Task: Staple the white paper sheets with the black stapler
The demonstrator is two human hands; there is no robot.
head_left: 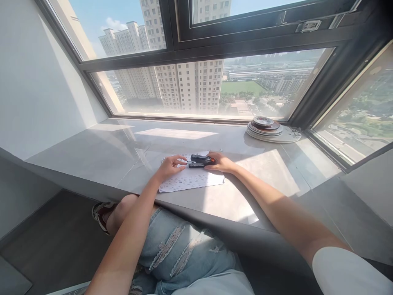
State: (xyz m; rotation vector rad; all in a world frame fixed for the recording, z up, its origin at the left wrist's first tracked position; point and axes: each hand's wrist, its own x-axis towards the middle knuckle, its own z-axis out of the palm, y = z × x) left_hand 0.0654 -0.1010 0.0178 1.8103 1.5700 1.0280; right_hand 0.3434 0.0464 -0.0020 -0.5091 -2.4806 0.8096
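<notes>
Right fingers clasp the stapler, hiding its end; whether left fingers pinch it, I can't tell.

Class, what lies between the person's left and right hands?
The head view shows a long black-and-silver stapler there, over white, dark-marked paper.

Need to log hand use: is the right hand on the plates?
No, the right hand holds the black stapler, while the plates stand apart from it.
</notes>
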